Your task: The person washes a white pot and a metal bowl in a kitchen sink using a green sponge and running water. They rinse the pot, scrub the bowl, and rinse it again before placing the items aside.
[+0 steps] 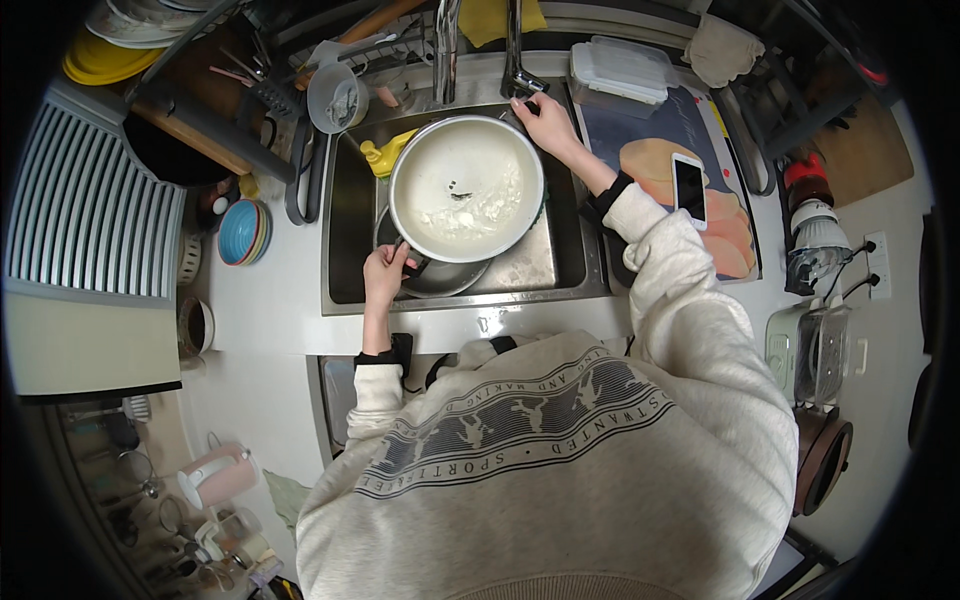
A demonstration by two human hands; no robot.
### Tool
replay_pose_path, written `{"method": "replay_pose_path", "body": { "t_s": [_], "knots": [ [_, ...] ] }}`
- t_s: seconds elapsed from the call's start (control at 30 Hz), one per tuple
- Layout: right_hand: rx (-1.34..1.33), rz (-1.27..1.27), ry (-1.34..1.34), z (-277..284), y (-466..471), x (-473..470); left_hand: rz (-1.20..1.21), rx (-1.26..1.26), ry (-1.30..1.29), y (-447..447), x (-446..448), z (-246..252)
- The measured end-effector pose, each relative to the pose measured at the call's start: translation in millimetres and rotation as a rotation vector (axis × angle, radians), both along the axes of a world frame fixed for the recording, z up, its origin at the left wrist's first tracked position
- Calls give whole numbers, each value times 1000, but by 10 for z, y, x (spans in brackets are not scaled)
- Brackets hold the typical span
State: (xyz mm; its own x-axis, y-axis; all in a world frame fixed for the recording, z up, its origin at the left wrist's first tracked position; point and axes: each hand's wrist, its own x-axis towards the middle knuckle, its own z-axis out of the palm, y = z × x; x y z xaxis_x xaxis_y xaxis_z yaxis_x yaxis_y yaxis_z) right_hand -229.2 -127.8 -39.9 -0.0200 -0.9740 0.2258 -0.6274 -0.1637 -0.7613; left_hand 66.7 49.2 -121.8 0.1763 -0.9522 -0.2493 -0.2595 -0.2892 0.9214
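Observation:
A round white-lined pot (pixel 466 187) is held over the stainless steel sink (pixel 566 240). White residue, possibly in water, lies along its near side, with small dark marks at its middle. My left hand (pixel 384 274) grips the dark handle at the near left. At the far right, my right hand (pixel 549 126) holds the opposite handle, close beneath the tap spout (pixel 523 81). Partly hidden below the pot is a round metal vessel (pixel 450 279) in the sink. A yellow bottle (pixel 386 154) shows behind the pot's left rim.
Right of the sink, a white phone (pixel 689 191) lies on a printed mat (pixel 637 124), near a lidded plastic container (pixel 622 71). A translucent tub (pixel 337 97) stands at the back left. Stacked bowls (pixel 241 232) sit left of the sink; a metal rack post (pixel 302 165) rises nearby.

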Motion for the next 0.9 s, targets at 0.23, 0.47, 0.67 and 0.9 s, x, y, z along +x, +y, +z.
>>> {"method": "replay_pose_path", "body": {
  "t_s": [0.23,0.47,0.67,0.9],
  "knots": [
    [-179,-6,-106,123,156,-85,-108,-51,8,44,-79,-59],
    [-186,53,-359,60,207,-200,-41,-100,105,68,-202,-114],
    [-208,100,-628,-49,262,-295,-1,-203,45,89,-265,-82],
    [-211,91,-905,-111,436,-470,22,-310,158,165,-379,38]
  ]
}}
